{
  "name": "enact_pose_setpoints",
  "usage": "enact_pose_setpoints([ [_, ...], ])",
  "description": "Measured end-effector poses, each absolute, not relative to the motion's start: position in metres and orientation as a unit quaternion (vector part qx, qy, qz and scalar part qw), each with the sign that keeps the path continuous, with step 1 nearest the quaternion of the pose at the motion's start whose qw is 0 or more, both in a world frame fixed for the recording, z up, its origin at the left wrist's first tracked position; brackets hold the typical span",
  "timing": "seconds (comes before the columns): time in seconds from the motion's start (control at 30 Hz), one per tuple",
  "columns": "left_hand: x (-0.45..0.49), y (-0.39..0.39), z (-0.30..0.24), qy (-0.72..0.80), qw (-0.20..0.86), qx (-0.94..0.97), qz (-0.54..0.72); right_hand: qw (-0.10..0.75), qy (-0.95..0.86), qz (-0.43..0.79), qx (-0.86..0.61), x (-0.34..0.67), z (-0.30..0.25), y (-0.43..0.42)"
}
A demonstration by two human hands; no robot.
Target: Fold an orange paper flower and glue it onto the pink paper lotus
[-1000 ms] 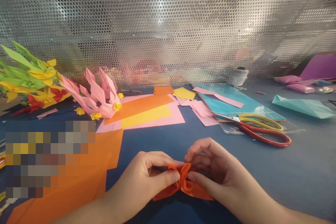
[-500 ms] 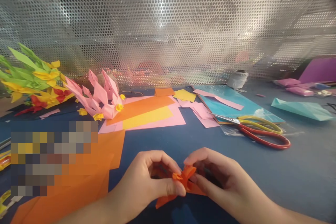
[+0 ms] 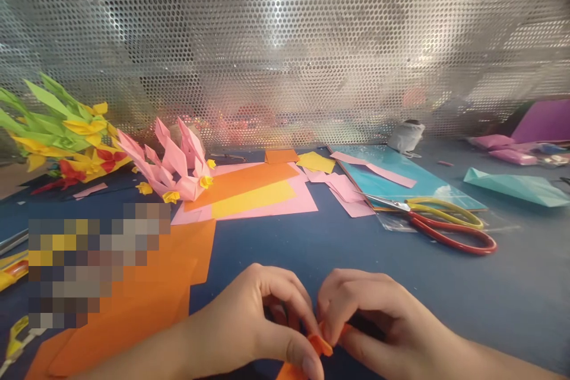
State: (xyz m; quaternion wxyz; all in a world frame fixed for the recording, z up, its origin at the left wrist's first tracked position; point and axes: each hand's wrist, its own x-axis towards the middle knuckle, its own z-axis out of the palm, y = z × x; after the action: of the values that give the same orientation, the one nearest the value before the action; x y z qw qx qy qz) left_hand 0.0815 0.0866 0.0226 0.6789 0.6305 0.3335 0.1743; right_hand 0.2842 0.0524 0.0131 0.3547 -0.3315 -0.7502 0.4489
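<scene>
Paper [image 3: 317,344], small, orange and folded, low at the near edge of view, between both hands. Pinched by thumb and fingers of the left hand [image 3: 271,314]; gripped too at the fingertips of the right hand [image 3: 374,303], fingers bent, part of the fold hidden behind them. To the left, flat on the blue table [image 3: 258,243], larger orange sheets [image 3: 146,285]. Beyond these, pink model [image 3: 178,157] with small yellow flowers [image 3: 206,181], just beside overlapping coloured sheets [image 3: 240,187]. To the right, well apart from both hands, scissors [image 3: 412,208], red and yellow handles, across the near edge of a blue pack [image 3: 378,184]. Behind everything, perforated screen [image 3: 276,59].
</scene>
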Motion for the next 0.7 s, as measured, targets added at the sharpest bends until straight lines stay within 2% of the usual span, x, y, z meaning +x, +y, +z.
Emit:
enact_pose_setpoints([
  [0.3, 0.07, 0.097, 0.027, 0.26, 0.7, 0.66, 0.088, 0.357, -0.752, 0.451, -0.323, 0.281, 0.015, 0.049],
  [0.43, 0.069, 0.096, 0.028, 0.24, 0.707, 0.66, 0.088, 0.36, -0.762, 0.438, -0.313, 0.279, 0.017, 0.047],
  [0.6, 0.076, 0.087, 0.025, 0.26, 0.648, 0.681, 0.221, 0.414, -0.777, 0.393, -0.266, 0.277, 0.021, 0.049],
  [0.7, 0.078, 0.077, 0.029, 0.274, 0.673, 0.616, 0.305, 0.442, -0.785, 0.359, -0.244, 0.275, 0.027, 0.051],
])
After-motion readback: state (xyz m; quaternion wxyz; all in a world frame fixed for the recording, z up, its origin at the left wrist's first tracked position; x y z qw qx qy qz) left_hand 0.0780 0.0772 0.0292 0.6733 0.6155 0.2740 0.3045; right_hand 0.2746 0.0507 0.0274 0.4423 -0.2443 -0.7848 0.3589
